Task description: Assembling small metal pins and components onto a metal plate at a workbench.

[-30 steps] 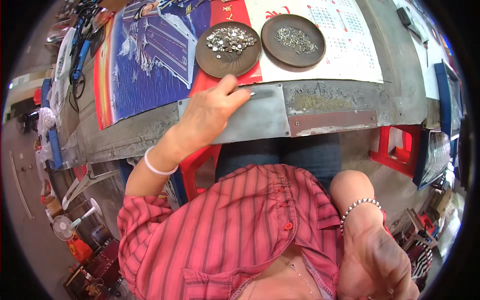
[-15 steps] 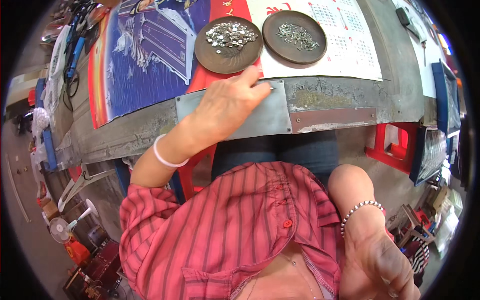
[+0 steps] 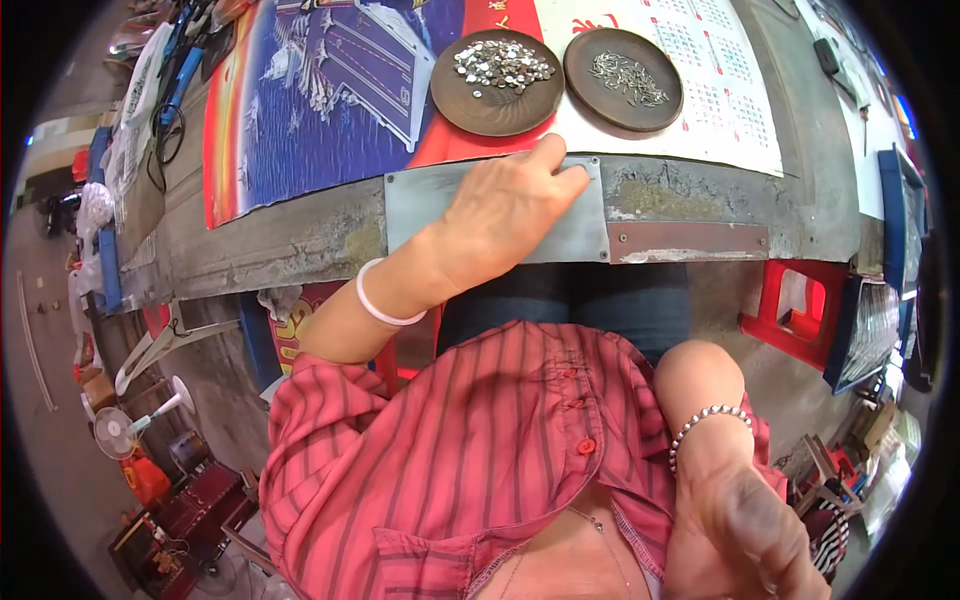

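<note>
My left hand [image 3: 512, 208], with a white bangle at its wrist, rests over a grey metal sheet [image 3: 420, 212] on the near table edge. Its thumb and index finger come together; what lies between them, if anything, is too small to make out. Just beyond the fingers stands a brown round dish [image 3: 485, 118] of small shiny silver discs [image 3: 503, 65]. Beside it on the right, a second brown dish [image 3: 622, 117] holds thin silver pin-like pieces [image 3: 628, 80]. My right hand [image 3: 748, 525], below a beaded bracelet, is raised close at the lower right, its fingers blurred and partly hidden.
Under the dishes lies a printed poster [image 3: 330, 120] with a calendar part [image 3: 735, 110]. A brown strip [image 3: 690, 241] is screwed to the table edge. Red stool [image 3: 775, 315] and blue-framed tray [image 3: 862, 335] stand at the right; tools [image 3: 178, 90] lie far left.
The table and dishes have shifted rightward in view as the head turned slightly. My left hand stays at the metal sheet; my right hand has moved slightly left and remains raised.
</note>
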{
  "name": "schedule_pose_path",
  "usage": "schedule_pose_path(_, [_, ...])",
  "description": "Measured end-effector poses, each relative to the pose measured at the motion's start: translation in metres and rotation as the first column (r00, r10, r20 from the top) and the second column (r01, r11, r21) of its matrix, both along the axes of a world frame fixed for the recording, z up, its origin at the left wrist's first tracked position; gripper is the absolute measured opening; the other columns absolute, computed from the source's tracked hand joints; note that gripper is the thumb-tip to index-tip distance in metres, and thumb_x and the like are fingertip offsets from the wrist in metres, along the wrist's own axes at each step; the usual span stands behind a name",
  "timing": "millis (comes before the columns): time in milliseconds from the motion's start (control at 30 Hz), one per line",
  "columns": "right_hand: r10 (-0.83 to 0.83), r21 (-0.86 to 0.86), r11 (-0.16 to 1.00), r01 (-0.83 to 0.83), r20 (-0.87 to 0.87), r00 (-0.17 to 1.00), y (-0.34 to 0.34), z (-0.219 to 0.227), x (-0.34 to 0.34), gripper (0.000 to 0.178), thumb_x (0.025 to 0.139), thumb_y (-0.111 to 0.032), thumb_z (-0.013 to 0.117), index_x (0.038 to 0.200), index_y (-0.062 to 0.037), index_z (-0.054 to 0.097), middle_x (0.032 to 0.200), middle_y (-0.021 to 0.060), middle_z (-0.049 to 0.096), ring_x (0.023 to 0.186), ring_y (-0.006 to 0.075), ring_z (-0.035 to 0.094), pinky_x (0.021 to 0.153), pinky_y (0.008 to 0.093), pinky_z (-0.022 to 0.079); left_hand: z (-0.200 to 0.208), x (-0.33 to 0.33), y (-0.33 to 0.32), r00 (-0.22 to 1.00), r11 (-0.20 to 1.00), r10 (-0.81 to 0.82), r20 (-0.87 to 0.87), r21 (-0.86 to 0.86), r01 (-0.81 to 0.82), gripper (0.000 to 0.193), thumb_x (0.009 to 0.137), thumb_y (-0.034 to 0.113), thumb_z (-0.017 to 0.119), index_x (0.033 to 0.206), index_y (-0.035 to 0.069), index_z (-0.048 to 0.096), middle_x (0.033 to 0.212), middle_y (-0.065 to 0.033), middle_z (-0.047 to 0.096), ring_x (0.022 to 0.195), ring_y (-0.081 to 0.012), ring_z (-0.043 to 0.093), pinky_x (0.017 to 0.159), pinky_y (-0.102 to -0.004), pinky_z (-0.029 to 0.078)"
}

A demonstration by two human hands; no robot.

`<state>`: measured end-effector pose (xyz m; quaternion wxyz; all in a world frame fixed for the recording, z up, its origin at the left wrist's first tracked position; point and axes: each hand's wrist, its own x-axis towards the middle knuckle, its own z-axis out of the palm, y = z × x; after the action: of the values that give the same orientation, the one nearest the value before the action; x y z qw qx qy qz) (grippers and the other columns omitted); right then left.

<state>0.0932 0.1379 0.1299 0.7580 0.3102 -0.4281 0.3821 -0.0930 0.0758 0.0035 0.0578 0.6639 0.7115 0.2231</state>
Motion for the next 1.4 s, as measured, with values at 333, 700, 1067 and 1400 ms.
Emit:
schedule_pose_path(333, [0.160, -0.247, 0.968, -0.050, 0.450, 0.879, 0.005, -0.097, -0.005, 0.020, 0.073, 0.002, 0.064, 0.079, -0.0076, 0.048, 0.079, 0.0131, 0.053, 0.061, 0.0184, 0.051, 0.060, 0.0284, 0.045, 0.019, 0.012, -0.086, 0.855, 0.962, 0.182, 0.486, 0.094, -0.258, 0.033, 0.082, -0.007, 0.057, 0.114, 0.003, 0.058, 0.085, -0.0105, 0.059, 0.062, -0.0202, 0.055, 0.059, -0.0262, 0.046])
schedule_pose_path(700, [0.447, -0.447, 0.892, 0.062, 0.894, 0.013, 0.002, -0.129, -0.025, 0.008, 0.083, -0.001, 0.060, 0.088, 0.0025, 0.054, 0.080, 0.0102, 0.059, 0.072, 0.0170, 0.059, 0.065, 0.0265, 0.047, 0.008, 0.070, -0.062, -0.163, 0.918, -0.054, 0.985, -0.015, -0.397, 0.030, 0.096, 0.013, 0.048, 0.125, 0.004, 0.048, 0.085, -0.0022, 0.057, 0.056, -0.0028, 0.044, 0.046, -0.0146, 0.033])
schedule_pose_path(1067, [0.236, -0.254, 0.958, 0.134, 0.962, 0.137, 0.011, -0.128, -0.023, 0.010, 0.076, 0.002, 0.064, 0.081, 0.0021, 0.055, 0.074, 0.0099, 0.056, 0.061, 0.0188, 0.056, 0.055, 0.0274, 0.045, 0.006, 0.095, -0.052, -0.069, 0.927, -0.054, 0.996, 0.024, -0.375, 0.030, 0.098, 0.009, 0.043, 0.127, 0.003, 0.043, 0.084, 0.0002, 0.055, 0.056, -0.0015, 0.042, 0.046, -0.0142, 0.032])
schedule_pose_path(1400, [-0.192, 0.116, 0.949, 0.292, 0.950, 0.248, 0.013, -0.139, -0.023, 0.018, 0.083, -0.016, 0.063, 0.077, -0.0038, 0.051, 0.060, 0.0096, 0.046, 0.046, 0.0268, 0.048, 0.042, 0.0354, 0.039, -0.012, 0.120, -0.040, 0.282, 0.844, -0.051, 0.958, 0.192, -0.501, 0.028, 0.098, 0.011, 0.043, 0.125, 0.003, 0.041, 0.087, -0.0013, 0.055, 0.055, -0.0009, 0.036, 0.047, -0.0157, 0.027])
